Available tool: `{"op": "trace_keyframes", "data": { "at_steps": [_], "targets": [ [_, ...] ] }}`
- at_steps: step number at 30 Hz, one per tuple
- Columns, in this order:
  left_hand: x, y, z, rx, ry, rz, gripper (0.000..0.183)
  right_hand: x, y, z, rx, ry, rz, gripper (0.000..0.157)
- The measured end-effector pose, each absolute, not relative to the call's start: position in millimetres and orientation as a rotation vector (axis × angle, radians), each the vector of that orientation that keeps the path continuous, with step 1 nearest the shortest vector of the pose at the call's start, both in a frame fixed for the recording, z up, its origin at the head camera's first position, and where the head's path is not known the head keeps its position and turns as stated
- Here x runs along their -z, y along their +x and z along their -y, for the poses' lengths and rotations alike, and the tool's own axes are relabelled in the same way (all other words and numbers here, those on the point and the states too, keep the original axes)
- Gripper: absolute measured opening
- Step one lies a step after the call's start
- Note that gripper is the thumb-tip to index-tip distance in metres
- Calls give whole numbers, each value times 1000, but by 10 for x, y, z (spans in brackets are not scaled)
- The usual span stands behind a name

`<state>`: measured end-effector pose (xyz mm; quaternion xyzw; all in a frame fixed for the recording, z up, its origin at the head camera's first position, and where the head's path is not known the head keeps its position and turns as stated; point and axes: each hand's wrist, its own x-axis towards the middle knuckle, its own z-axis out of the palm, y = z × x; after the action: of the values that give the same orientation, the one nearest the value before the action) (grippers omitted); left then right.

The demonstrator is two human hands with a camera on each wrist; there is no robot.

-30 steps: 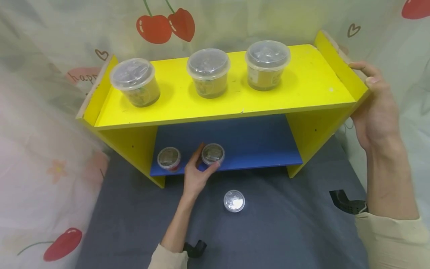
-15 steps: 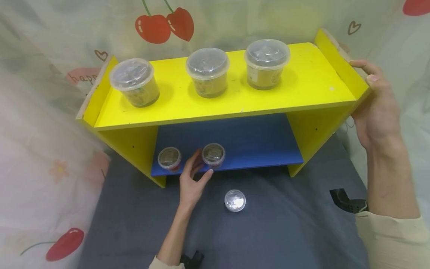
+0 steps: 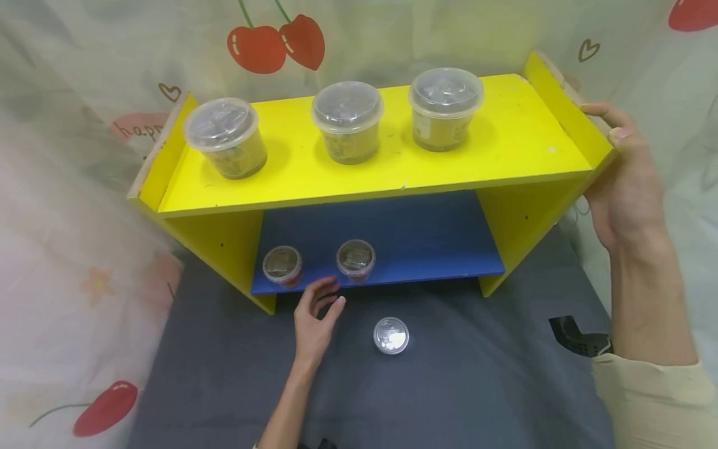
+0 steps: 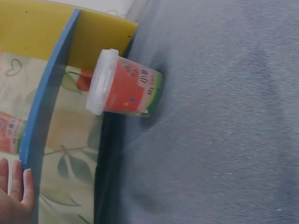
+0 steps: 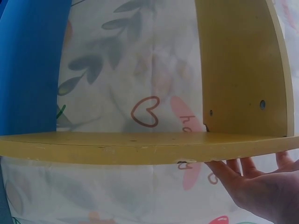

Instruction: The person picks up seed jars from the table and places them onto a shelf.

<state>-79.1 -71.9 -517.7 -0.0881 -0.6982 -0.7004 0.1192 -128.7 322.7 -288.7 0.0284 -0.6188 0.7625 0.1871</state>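
In the head view my left hand [image 3: 314,318] is just in front of the blue shelf [image 3: 432,243], fingers loosely bent and holding nothing. Two small lidded plastic cups stand on that shelf: a left cup [image 3: 283,265] and a middle cup [image 3: 356,259], the latter just beyond my fingertips. Another lidded cup [image 3: 391,335], with a red label visible in the left wrist view, stands on the grey cloth [image 4: 224,116]. At the far right, my right hand [image 3: 631,174] rests against the outer side of the yellow shelf unit [image 3: 538,137]; the right wrist view has its fingers touching the side panel [image 5: 117,151].
Three larger lidded tubs stand on the yellow top: a left tub [image 3: 235,153], a middle tub [image 3: 350,140] and a right tub [image 3: 443,125]. Raised side lips bound the top. A cherry-print curtain [image 3: 359,37] hangs behind and around the unit.
My left hand has let go of the middle cup and drawn back toward me, off the blue shelf. The cup stays in place. My right hand has kept its position.
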Motion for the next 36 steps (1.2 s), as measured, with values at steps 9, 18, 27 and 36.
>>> {"op": "trace_keyframes", "data": {
  "at_steps": [9,18,27,36],
  "targets": [
    [5150,-661,730,1991,-393,2187,39,2891,-1287,-3218,-2147,91,1742,43],
    [5295,-599,724,1903,-576,2348,46,2885,-1290,-3220,-2171,95,1724,43],
    [5571,-610,703,1912,-684,2415,55,2883,-1282,-3217,-2183,109,1706,43],
    [5801,-617,681,2038,-770,2508,66,2886,-1278,-3216,-2165,110,1715,43]
  ]
}}
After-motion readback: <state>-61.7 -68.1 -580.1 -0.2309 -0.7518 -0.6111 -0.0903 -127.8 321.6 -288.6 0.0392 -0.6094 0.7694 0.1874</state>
